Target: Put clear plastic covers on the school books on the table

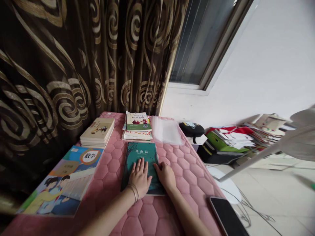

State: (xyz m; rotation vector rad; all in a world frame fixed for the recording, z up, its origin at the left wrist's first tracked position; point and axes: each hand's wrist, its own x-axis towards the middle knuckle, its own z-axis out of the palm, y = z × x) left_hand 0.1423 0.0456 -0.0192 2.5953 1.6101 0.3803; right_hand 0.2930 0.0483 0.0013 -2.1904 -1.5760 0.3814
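A dark teal book (145, 152) with white Chinese characters lies closed on the pink quilted cover (150, 216), straight in front of me. My left hand (140, 177) rests flat on its front cover, fingers stretched out, with thin bangles round the wrist. At the book's right edge is my right hand (165, 175), its thumb on the cover and the other fingers curled down by the edge. What those fingers grip, if anything, is hidden. To the left lies a colourful maths textbook (66, 183).
Behind the textbook stands a stack of beige books (98, 131). Further back are a pile of booklets (137, 124) and clear plastic sleeves (167, 131). A phone (227, 216) lies at the front right edge. A white floor lamp (256, 160) stands right, beside heaped papers (233, 137).
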